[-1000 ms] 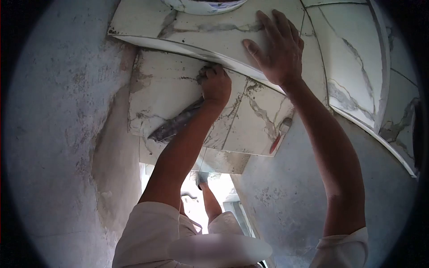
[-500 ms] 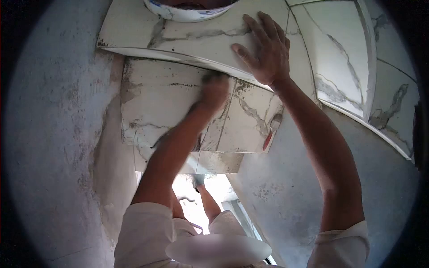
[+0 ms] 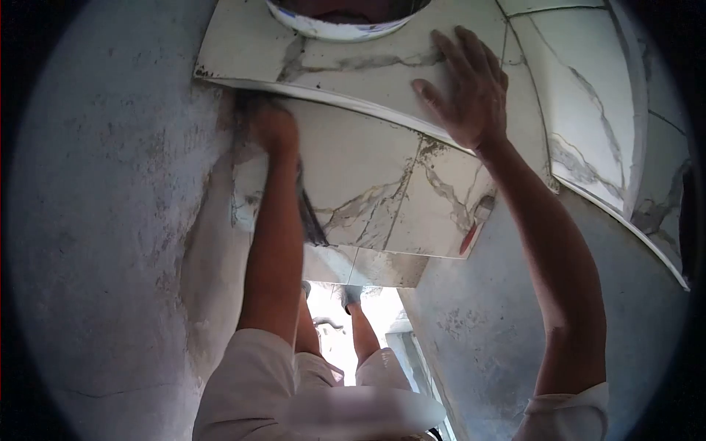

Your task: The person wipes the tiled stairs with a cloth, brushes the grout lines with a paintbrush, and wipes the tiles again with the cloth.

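Note:
My left hand is closed and blurred at the left inner corner of a white, grey-veined tiled step, just under the lip of the step above. It grips a dark, cloth-like thing; a strip of it trails down beside my forearm, and the rest is hidden. Fingers spread, my right hand rests flat on the upper tiled step. A brush with a red handle lies at the right end of the lower step.
A white bucket with dark contents stands on the upper step. Rough grey walls flank the stairs, the left wall close to my left hand. More veined tiles rise at the right. Another step lies below, near my feet.
My left hand has swept left along the lower step to the wall corner, the dark thing with it. A dark streak on the tile no longer shows. My right hand stays planted; the view shifted slightly.

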### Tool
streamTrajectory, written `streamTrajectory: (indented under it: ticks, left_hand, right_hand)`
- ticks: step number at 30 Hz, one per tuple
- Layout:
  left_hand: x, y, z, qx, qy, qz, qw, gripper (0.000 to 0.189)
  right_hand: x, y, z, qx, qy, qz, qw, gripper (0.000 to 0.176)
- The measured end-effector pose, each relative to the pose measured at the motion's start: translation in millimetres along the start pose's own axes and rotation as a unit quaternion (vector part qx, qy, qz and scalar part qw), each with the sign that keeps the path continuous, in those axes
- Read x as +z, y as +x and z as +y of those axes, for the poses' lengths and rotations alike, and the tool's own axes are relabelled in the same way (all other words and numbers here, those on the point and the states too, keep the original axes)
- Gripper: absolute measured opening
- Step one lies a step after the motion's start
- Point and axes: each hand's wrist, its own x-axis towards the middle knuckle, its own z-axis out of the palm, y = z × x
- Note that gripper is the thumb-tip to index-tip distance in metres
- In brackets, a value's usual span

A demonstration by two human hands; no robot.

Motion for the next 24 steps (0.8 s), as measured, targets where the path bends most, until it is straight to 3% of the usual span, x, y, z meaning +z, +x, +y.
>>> streamTrajectory:
  ticks: [1, 2, 3, 4, 5, 6, 8, 9, 10, 12, 16, 18, 20, 21, 24]
  left_hand:
    - [4.2, -8.8, 13.3, 0.009, 0.059, -0.138, 0.989, 0.029]
    - [31.8, -35.1, 24.6, 0.055, 0.061, -0.012, 0.997, 0.029]
    - [16.5, -59.6, 42.6, 0.179, 0.140, 0.072, 0.971, 0.031]
    - [52.2, -83.9, 57.3, 0.248, 0.129, 0.060, 0.958, 0.031]
    - [23.6, -106.3, 72.6, 0.243, -0.173, -0.015, 0.954, 0.035]
    - [5.9, -105.5, 73.6, 0.215, -0.273, -0.015, 0.938, 0.036]
    - [34.6, -74.0, 36.5, 0.155, -0.196, 0.155, 0.956, 0.038]
    - [0.0, -48.4, 15.6, 0.138, -0.133, 0.152, 0.970, 0.039]
    - [-28.9, -26.8, 0.1, -0.011, -0.163, -0.021, 0.986, 0.042]
    - [-17.1, -5.6, -21.0, 0.043, -0.118, 0.182, 0.975, 0.032]
    - [-12.1, -9.9, 8.6, -0.026, -0.171, 0.108, 0.979, 0.033]
    - [-15.2, -36.7, 19.3, 0.108, -0.157, 0.091, 0.977, 0.036]
    - [-18.6, -65.4, 21.5, 0.199, -0.263, 0.036, 0.943, 0.045]
    - [-2.2, -64.4, 15.9, 0.161, -0.247, 0.136, 0.946, 0.045]
    - [16.6, -36.8, -4.1, -0.026, -0.249, 0.119, 0.961, 0.037]
  right_hand:
    - [-1.1, -0.3, -1.1, -0.001, -0.002, 0.001, 1.000, 0.069]
    - [-1.8, 0.9, -1.4, -0.005, -0.005, 0.006, 1.000, 0.069]
    - [-0.8, 0.5, -0.2, -0.010, 0.000, 0.011, 1.000, 0.068]
    - [-1.0, -1.5, -0.7, -0.007, 0.005, 0.016, 1.000, 0.068]
    - [-1.7, -2.1, -1.1, -0.004, 0.001, 0.011, 1.000, 0.068]
    - [-2.7, 0.5, -1.2, -0.004, -0.003, 0.006, 1.000, 0.068]
    - [-6.0, 2.5, -2.7, -0.008, 0.000, 0.005, 1.000, 0.068]
    - [-5.7, 2.0, -2.9, -0.004, -0.001, -0.001, 1.000, 0.068]
    - [-4.3, 2.1, -2.2, -0.006, 0.005, -0.001, 1.000, 0.068]
    - [-3.4, 1.5, -2.3, -0.007, 0.002, 0.004, 1.000, 0.068]
    - [-3.6, 1.2, -1.8, -0.009, -0.011, 0.002, 1.000, 0.069]
    - [-3.9, 3.1, -1.5, -0.013, -0.006, 0.005, 1.000, 0.069]
    - [-4.2, 2.6, -3.1, -0.011, 0.000, 0.008, 1.000, 0.069]
    - [-3.1, 3.5, -2.4, -0.009, 0.005, 0.008, 1.000, 0.069]
    - [-2.9, 1.1, 0.1, -0.001, 0.001, 0.001, 1.000, 0.069]
